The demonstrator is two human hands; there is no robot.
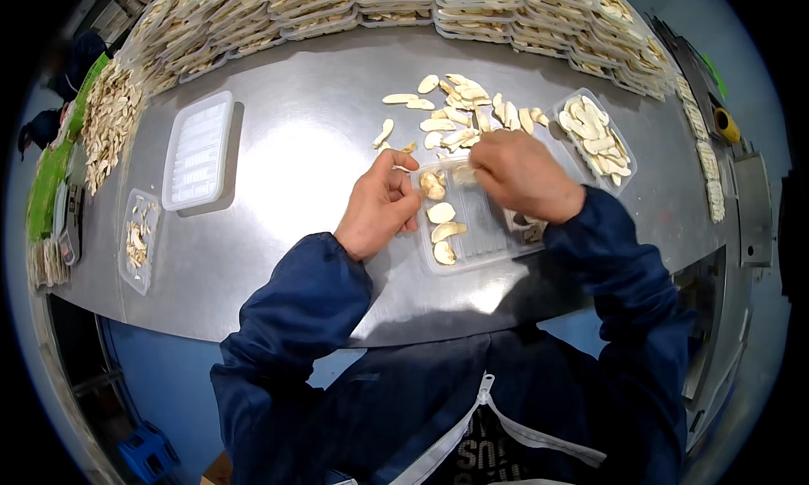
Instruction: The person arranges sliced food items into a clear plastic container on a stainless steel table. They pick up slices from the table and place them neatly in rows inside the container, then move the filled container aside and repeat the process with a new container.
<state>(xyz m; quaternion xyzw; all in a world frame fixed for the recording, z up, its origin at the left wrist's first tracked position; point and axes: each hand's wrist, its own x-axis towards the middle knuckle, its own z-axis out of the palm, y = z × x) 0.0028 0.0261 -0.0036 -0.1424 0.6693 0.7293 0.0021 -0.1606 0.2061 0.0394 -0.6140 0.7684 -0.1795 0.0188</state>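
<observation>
A clear plastic tray [483, 232] lies before me, with several pale dried slices, perhaps mushroom, in a column along its left side. My left hand [384, 204] is at the tray's upper left edge, fingers curled; whether it holds a slice is hidden. Over the tray's upper part is my right hand [521, 172], slightly blurred, its fingertips pointing down near a pale slice; its grasp cannot be made out. Loose slices [458, 115] are scattered on the steel table just beyond both hands. A filled clear tray [632, 176] of slices stands to the right.
Stacked filled trays [316, 23] line the table's far edge. On the left are a stack of empty trays [198, 150], a small tray of fragments [152, 248] and a heap of slices [110, 121]. A digital scale [72, 223] stands at the left edge. People in dark clothing are partly visible farther left.
</observation>
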